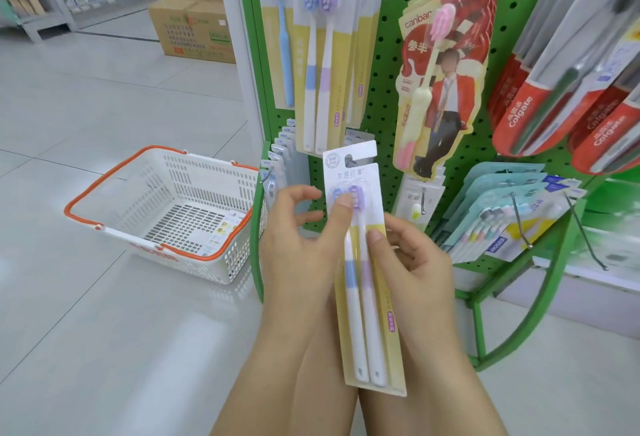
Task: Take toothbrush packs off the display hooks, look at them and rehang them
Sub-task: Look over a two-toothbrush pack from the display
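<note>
A two-brush toothbrush pack (363,273) is held upright in front of the green pegboard rack (384,96), off the hooks, with its hang hole at the top. It is gripped by both hands. The left hand (301,252) is at the pack's left edge, its thumb pressed on the blister over the blue and purple brush heads and its fingers curled behind the card. The right hand (415,262) is at the right edge, its thumb laid on the front beside the handles and its fingers curled behind.

Higher on the rack, matching two-brush packs (318,55) are hung directly above the held one. To their right a red shaped card with a pink and yellow toothbrush (440,72) is hung, and further right red Colgate packs (540,96) are seen. Teal multi-brush packs (502,214) are hung on the lower right hooks. On the tiled floor to the left, a white shopping basket with orange handles (166,214) is set close beside the rack's foot. Cardboard boxes (194,27) are stacked far behind.
</note>
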Available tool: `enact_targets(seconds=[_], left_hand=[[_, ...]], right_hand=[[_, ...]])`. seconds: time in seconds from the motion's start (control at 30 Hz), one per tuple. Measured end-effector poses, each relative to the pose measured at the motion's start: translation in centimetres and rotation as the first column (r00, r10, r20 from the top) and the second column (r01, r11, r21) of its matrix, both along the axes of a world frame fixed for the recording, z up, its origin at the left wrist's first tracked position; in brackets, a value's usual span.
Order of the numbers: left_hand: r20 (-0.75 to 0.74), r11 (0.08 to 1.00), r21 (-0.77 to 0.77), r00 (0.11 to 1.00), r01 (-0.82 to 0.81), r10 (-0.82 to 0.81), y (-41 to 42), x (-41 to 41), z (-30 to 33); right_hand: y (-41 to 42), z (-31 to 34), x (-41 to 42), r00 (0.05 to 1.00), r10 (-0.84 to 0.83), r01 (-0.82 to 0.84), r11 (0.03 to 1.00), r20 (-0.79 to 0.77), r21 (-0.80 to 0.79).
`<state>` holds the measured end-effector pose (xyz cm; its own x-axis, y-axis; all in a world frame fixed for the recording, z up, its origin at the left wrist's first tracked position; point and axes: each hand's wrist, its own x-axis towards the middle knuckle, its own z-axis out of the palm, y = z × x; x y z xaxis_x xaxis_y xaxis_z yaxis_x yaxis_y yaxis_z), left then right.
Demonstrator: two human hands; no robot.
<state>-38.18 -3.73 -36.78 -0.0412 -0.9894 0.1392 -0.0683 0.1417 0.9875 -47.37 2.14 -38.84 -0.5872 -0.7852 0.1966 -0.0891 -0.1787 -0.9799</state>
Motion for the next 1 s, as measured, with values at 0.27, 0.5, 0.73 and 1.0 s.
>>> enact_targets(seconds=[0.27, 0.5, 0.73, 1.0], left_hand=[[0.086, 0.997, -0.051, 0.995, -0.051, 0.055, 0.0, 0.1, 0.9], [0.02, 0.998, -0.038, 0.999, -0.05, 0.051, 0.0, 0.3, 0.9], [-0.099, 0.989, -0.028, 0.984, 0.143, -0.145, 0.1, 0.3, 0.3], [-0.242, 0.907, 0.085, 0.891, 0.413, -0.384, 0.9, 0.5, 0.1]], right_hand=[[0.4, 0.4, 0.7, 0.972, -0.004, -0.006, 0.999, -0.234, -0.042], [0.6, 0.7, 0.8, 0.98, 0.021, -0.028, 0.999, -0.198, -0.034], [0.8, 1.5, 0.2, 0.996, 0.034, -0.027, 0.996, 0.082, -0.09], [0.5, 1.2, -0.8, 0.987, -0.042, 0.047, 0.998, 0.156, -0.032]])
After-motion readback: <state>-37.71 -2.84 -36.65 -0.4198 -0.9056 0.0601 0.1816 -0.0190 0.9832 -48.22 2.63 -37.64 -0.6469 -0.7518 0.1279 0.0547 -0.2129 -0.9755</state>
